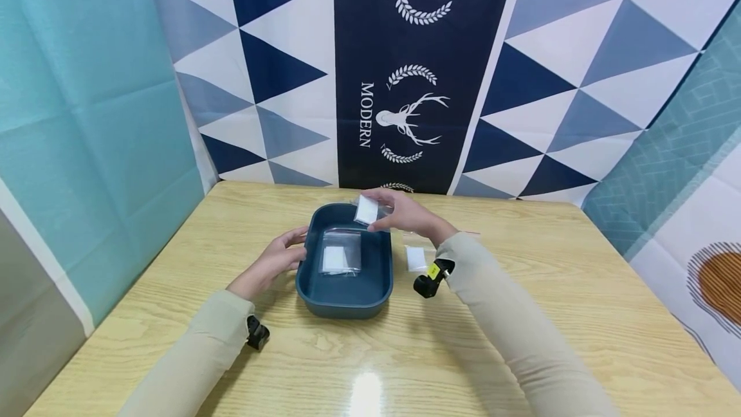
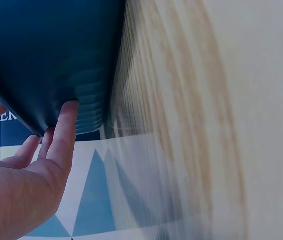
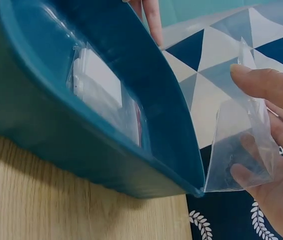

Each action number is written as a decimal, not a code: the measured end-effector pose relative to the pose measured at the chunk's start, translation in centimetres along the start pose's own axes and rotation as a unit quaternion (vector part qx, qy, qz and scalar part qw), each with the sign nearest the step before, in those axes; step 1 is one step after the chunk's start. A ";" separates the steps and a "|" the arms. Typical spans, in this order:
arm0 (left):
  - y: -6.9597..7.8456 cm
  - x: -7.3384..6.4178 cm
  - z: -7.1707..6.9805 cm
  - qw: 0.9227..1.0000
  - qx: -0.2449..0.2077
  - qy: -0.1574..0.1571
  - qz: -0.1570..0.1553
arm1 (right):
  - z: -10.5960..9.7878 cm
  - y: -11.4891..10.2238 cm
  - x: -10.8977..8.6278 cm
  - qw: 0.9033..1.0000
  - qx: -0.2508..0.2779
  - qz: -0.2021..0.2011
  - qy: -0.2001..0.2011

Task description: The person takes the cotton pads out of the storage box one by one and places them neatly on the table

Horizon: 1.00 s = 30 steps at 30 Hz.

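A dark blue rectangular bin [image 1: 344, 306] stands on the table. Inside it lie small clear zip bags [image 1: 334, 259] holding white squares, overlapping so that I cannot tell how many. My left hand [image 1: 276, 259] touches the bin's left side; its fairly straight fingers [image 2: 65, 127] rest on the outer wall, with the thumb by the rim. Over the bin's far right corner, my right hand [image 1: 405, 214] pinches another clear zip bag [image 3: 244, 150] between thumb and fingers. A white square [image 1: 366, 210] shows in that bag from the head view.
On the table [image 1: 359, 352], right of the bin, lies a further clear bag with a white square [image 1: 415, 259], partly covered by the right forearm and wrist camera [image 1: 428, 284]. A patterned cloth [image 1: 399, 82] hangs behind the table's far edge.
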<state>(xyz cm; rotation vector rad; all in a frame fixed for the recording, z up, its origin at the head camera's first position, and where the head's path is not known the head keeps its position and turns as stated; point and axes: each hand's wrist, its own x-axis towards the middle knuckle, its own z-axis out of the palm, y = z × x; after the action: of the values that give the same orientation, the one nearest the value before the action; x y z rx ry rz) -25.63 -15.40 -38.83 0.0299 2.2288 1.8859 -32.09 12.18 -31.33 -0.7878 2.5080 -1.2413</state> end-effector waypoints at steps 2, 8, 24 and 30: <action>0.0 -0.1 0.0 1.000 0.003 0.000 0.000 | -0.2 0.1 -0.3 1.000 0.005 0.004 0.000; 0.0 -0.1 -0.1 1.000 -0.007 -0.006 0.001 | -0.7 0.3 -0.7 1.000 0.022 -0.019 0.007; 0.1 -0.2 -0.1 1.000 -0.006 -0.004 0.003 | -3.2 0.6 -3.0 0.999 -0.006 -0.017 0.031; 0.1 -0.1 -0.1 1.000 -0.004 -0.007 0.002 | -4.1 1.9 -4.2 0.999 -0.008 -0.009 0.034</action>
<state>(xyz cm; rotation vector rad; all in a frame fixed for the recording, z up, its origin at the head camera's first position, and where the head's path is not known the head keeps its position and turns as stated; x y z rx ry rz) -25.53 -15.47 -38.70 0.0473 2.2143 1.8901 -31.05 18.18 -30.43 -0.7871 2.5737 -1.2756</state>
